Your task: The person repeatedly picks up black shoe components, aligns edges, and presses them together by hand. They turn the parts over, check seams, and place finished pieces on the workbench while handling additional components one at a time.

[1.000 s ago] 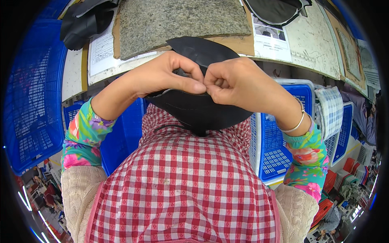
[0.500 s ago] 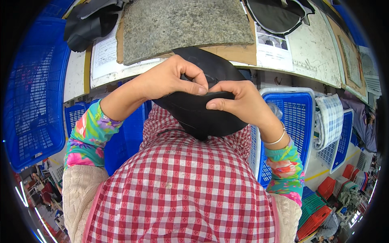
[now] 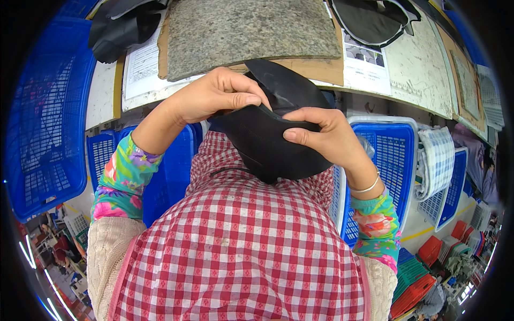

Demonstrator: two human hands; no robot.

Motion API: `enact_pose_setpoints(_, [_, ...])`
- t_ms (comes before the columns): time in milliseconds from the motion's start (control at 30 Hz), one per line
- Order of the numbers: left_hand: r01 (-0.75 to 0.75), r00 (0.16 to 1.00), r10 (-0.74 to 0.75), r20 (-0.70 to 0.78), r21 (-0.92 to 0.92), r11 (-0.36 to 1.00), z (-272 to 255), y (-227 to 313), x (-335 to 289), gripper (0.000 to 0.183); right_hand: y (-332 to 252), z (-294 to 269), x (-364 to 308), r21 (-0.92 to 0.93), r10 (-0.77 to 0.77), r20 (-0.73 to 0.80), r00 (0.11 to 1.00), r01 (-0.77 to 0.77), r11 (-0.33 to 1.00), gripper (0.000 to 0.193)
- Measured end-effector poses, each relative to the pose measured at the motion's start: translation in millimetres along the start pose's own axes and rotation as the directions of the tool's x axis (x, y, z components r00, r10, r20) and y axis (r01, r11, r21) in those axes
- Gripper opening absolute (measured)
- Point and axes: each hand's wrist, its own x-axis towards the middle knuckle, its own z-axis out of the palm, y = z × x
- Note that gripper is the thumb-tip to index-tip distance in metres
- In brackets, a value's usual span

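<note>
A black sheet piece (image 3: 273,144), which looks like leather or a similar material, is held up in front of my checked apron. Its near part hangs down toward my lap, and its far part rises against the table edge. My left hand (image 3: 219,96) pinches the upper edge left of the middle, thumb on the near side and fingertips partly behind the edge. A little to the right, my right hand (image 3: 321,134) grips the same edge between thumb and forefinger; its other fingers are hidden behind the material.
A speckled grey slab (image 3: 251,37) lies on brown board on the white worktable (image 3: 417,75). Black cut pieces (image 3: 123,32) sit at the far left, and another black piece (image 3: 375,21) at the far right. Blue baskets (image 3: 48,117) stand at the left; another blue basket (image 3: 385,144) is at the right.
My left thumb and fingers have shifted slightly up and left along the edge, so the edge between my hands now slants. My right hand has moved slightly right and down, still gripping.
</note>
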Motion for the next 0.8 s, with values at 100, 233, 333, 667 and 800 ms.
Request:
enact_pose_setpoints(100, [-0.031,0.999,0.031,-0.013,0.02,0.999,1.1,-3.0,0.6,0.022,0.5,-0.8,0.3,-0.039,-0.008,0.01,1.0,0.009,0.999,0.026])
enact_pose_setpoints(233, [-0.09,0.995,0.093,-0.033,0.088,0.992,4.0,-2.1,0.5,0.021,-4.5,-6.2,3.7,-0.115,0.055,0.066,0.996,-0.047,0.992,0.029])
enact_pose_setpoints(333, [-0.027,0.999,0.032,-0.037,0.123,0.992,4.0,0.8,0.5,0.022,-10.2,-8.1,6.7,-0.195,-0.006,0.103,0.995,0.026,0.98,0.027])
enact_pose_setpoints(667, [0.07,0.927,-0.025,-0.375,0.106,0.992,36.7,10.7,-27.3,0.027,-7.7,-3.8,7.8,-0.228,0.178,-0.014,0.984,-0.177,0.957,0.023])
enact_pose_setpoints(800, [-0.005,0.908,0.105,-0.406,0.241,0.971,56.6,-1.0,-35.7,0.034,-13.4,-7.8,13.6,-0.222,0.094,0.106,0.99,-0.069,0.973,0.026])
